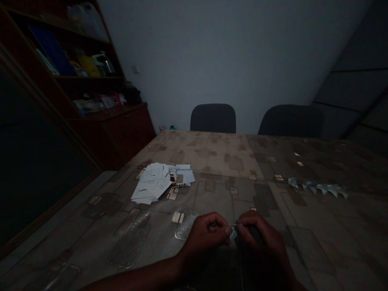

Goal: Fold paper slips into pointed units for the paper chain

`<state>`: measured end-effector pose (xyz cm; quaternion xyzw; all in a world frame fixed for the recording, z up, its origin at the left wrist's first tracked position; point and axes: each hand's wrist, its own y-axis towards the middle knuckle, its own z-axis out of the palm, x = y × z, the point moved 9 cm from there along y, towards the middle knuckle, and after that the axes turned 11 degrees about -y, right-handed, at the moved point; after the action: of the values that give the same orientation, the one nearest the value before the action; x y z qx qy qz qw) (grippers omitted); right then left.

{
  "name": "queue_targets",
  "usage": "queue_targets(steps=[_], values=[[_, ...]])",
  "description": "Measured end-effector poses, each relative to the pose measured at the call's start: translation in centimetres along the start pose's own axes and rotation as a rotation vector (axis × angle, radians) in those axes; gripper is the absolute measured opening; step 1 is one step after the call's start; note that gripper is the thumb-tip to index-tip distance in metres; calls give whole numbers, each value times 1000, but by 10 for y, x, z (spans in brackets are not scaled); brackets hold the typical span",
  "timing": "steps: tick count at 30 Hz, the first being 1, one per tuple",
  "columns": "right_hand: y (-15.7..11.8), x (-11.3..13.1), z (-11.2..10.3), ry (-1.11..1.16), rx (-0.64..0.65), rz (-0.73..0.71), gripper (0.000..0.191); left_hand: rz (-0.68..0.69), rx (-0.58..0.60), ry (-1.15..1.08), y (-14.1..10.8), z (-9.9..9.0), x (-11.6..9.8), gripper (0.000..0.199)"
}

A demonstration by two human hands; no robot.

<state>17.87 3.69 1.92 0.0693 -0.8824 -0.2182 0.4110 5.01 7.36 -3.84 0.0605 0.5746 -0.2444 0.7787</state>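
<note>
Close to the table's near edge, my left hand (212,232) and my right hand (257,230) meet with fingertips pinched. Between them is a small pale piece of paper (233,233), mostly covered by the fingers, so its shape is hard to make out. A loose pile of white printed paper pieces (153,182) lies on the table ahead and to the left. Off to the right sits a row of several small folded paper pieces (321,188) with pointed tips.
A patterned cloth covers the table (218,202). Two dark chairs, one (213,118) behind the middle and another (291,120) to its right, stand at the far side. A wooden shelf unit (121,133) with household items rises at the left. The room is dim.
</note>
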Motion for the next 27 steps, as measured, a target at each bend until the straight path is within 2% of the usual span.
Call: queue_targets(steps=[4, 8, 13, 17, 27], values=[[-4, 4, 4, 16, -5, -60, 9, -21, -13, -75, 1, -1, 2, 42], [-5, 9, 6, 19, 4, -85, 6, -5, -12, -80, 1, 2, -6, 46], [-1, -1, 10, 4, 88, 46, 14, 36, -11, -79, -1, 3, -10, 44], [-1, -9, 10, -3, 106, 157, 21, 35, -6, -97, -1, 2, -6, 43], [0, -8, 13, -20, 155, 147, 19, 62, -1, -131, -2, 2, -7, 37]])
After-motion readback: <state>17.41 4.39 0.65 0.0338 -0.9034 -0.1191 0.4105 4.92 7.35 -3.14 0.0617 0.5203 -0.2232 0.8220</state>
